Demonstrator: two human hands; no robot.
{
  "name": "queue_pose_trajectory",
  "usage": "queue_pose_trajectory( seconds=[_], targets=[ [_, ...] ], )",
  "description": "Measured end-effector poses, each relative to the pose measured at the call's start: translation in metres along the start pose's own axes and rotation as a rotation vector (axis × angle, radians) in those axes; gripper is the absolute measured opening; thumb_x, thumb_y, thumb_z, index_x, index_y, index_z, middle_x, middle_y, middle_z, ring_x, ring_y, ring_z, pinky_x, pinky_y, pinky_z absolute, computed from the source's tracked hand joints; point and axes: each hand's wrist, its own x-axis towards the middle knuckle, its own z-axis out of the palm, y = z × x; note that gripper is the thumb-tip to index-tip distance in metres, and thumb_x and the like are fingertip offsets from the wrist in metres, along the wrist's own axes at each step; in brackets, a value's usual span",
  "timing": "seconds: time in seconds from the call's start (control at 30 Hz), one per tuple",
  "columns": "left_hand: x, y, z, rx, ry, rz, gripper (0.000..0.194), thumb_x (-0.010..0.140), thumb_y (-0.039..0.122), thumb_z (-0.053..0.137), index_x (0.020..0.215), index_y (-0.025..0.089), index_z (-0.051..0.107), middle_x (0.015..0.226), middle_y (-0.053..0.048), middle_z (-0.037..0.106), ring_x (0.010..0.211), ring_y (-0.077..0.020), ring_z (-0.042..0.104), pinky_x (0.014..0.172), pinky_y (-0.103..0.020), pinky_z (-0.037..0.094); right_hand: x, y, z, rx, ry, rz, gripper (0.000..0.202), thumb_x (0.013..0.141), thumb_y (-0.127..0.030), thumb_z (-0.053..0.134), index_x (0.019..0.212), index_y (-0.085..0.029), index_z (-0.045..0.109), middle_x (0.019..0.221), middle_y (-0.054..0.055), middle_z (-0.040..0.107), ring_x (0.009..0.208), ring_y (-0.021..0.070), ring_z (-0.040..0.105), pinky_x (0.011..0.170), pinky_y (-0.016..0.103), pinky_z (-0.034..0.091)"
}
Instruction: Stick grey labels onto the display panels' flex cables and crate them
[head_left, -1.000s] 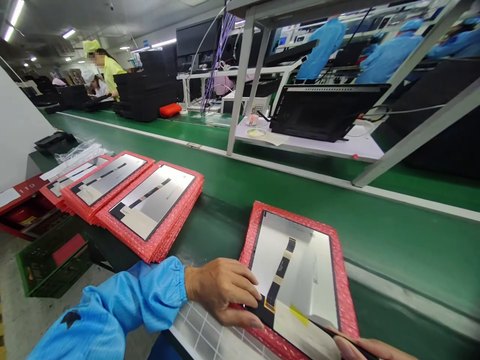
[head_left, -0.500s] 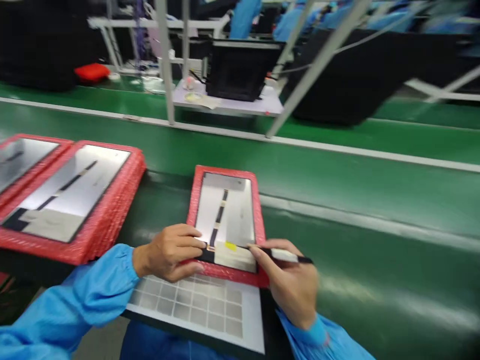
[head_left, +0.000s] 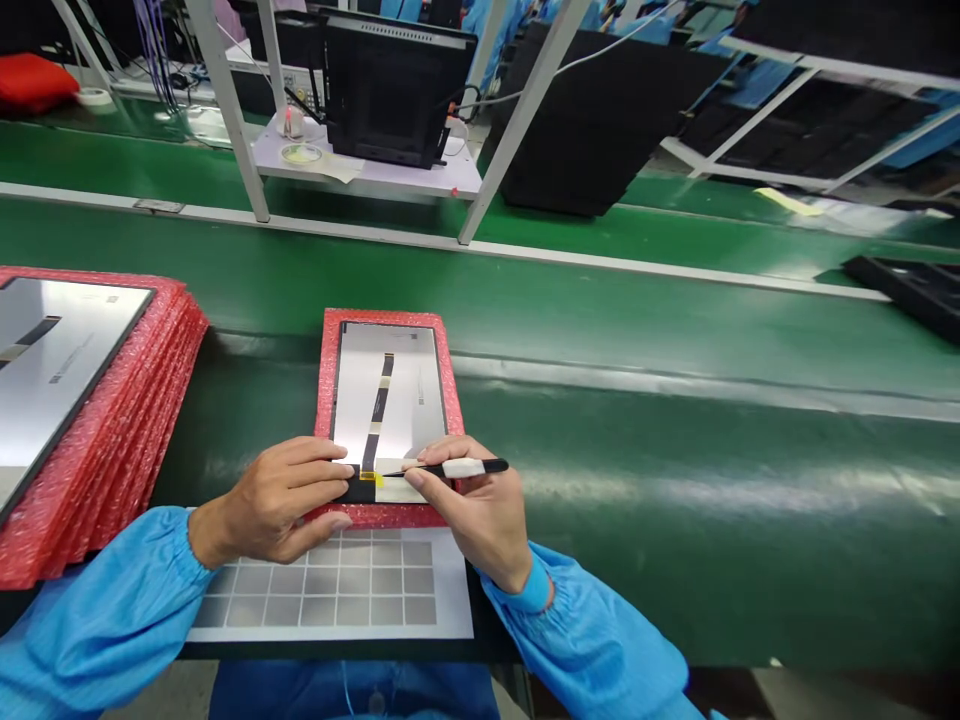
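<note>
A display panel (head_left: 405, 400) with a silvery back lies on a red foam sheet (head_left: 448, 375) in front of me. A dark flex cable (head_left: 380, 405) runs down its back to a black strip at the near edge. My right hand (head_left: 480, 500) is closed on tweezers (head_left: 463, 467), whose tips reach a small piece of yellow tape (head_left: 369, 477) at the cable's lower end. My left hand (head_left: 281, 495), fingers extended and apart, rests on the panel's lower left corner and the red foam. Under the foam's near edge is a white sheet (head_left: 454, 590) with grey squares.
To the left stands a stack of red foam sheets (head_left: 142, 400) with another display panel (head_left: 75, 340) on top. A green surface (head_left: 637, 440) stretches away to the right. Beyond a metal rail stand a black monitor (head_left: 397, 90) on a small shelf and slanted frame posts (head_left: 525, 110).
The yellow tape has moved left from over the pale area onto the cable's lower end, with the right hand and tweezers following. The camera view has swung right.
</note>
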Motion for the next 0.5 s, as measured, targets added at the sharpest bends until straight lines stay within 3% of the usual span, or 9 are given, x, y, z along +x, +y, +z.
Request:
queue_pose_trajectory(
  seconds=[0.5],
  targets=[
    [0.0061,0.0037,-0.0019,-0.012,0.007,-0.016,0.012,0.088,0.013,0.073,0.099,0.01,0.07,0.105,-0.014,0.08,0.102,-0.0314,0.076,0.086,-0.045,0.066,-0.0007,0.0015,0.0072,-0.008,0.009,0.054,0.021,0.078,-0.035,0.087,0.082,-0.021,0.071,0.081,0.006,0.076,0.079,0.0203,0.074,0.064,0.028,0.056]
  ],
)
